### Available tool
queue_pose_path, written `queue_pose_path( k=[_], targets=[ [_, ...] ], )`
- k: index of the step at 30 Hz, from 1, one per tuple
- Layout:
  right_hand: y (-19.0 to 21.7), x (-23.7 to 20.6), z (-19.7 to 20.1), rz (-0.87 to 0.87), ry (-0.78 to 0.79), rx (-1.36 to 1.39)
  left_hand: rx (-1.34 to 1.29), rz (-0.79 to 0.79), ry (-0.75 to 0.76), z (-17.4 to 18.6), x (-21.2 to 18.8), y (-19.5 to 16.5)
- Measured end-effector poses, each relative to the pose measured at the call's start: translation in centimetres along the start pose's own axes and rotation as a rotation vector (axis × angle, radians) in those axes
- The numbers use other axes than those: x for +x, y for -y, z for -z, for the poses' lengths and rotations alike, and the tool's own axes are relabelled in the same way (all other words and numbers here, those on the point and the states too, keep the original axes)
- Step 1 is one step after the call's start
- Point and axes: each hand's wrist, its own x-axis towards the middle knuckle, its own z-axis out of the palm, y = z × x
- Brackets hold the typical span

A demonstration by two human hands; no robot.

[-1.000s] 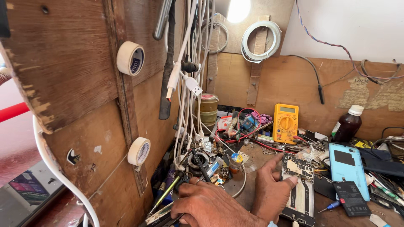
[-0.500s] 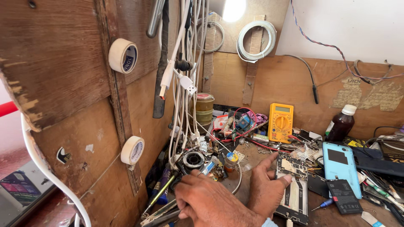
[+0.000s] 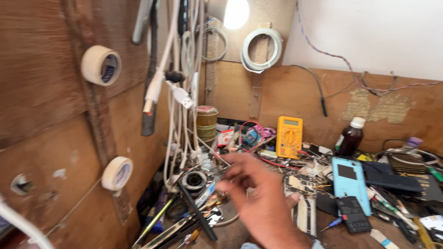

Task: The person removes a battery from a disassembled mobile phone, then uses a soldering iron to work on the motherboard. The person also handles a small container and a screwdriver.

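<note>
My left hand [image 3: 258, 203] is lifted above the cluttered bench, blurred, with its back to me and its fingers loosely spread toward the upper left. Nothing shows in it. Just past its right edge a fingertip [image 3: 292, 201] rests by a bare circuit board [image 3: 302, 184]; this seems to be my right hand, otherwise hidden behind the left. Below the left hand's fingers lie a black probe [image 3: 198, 214], a small round coil [image 3: 194, 180] and tweezers [image 3: 175, 228].
A yellow multimeter [image 3: 290, 136] leans against the back board beside a dark bottle [image 3: 349, 137]. A light-blue phone back [image 3: 350, 182] and a black battery [image 3: 352, 214] lie to the right. White cables [image 3: 177, 97] and tape rolls [image 3: 100, 65] hang on the left wooden panel.
My left hand has risen from the bench edge and moved right, now covering most of my right hand. The view has shifted closer to the bench.
</note>
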Motion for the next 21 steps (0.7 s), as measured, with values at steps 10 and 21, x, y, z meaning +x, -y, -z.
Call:
queue_pose_path(
  k=[10, 21],
  targets=[
    [-8.2, 1.7, 15.9, -0.250, -0.473, 0.282, -0.095, 0.090, 0.033, -1.1, -0.3, -1.9],
    [-14.7, 0.2, 20.0, -0.375, -0.475, 0.575, -0.087, 0.062, -0.034, -1.9, 1.5, -1.3]
  ],
)
